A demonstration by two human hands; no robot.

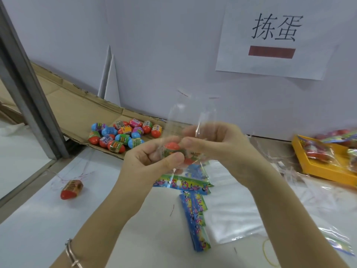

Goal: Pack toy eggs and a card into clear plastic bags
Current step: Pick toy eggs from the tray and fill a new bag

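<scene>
Head view: left hand pinching red toy egg within clear bag, right hand curled on the same bag. Behind, egg pile on cardboard; lone egg left on table; cards beneath, partly hidden by the hands; yellow tray far right.

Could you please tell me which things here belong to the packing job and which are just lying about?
Job: toy egg in the left hand; clear bag in the right hand; egg pile; card strips; spare bags; yellow tray.
Lying about: paper sign; rubber band; metal post.
</scene>
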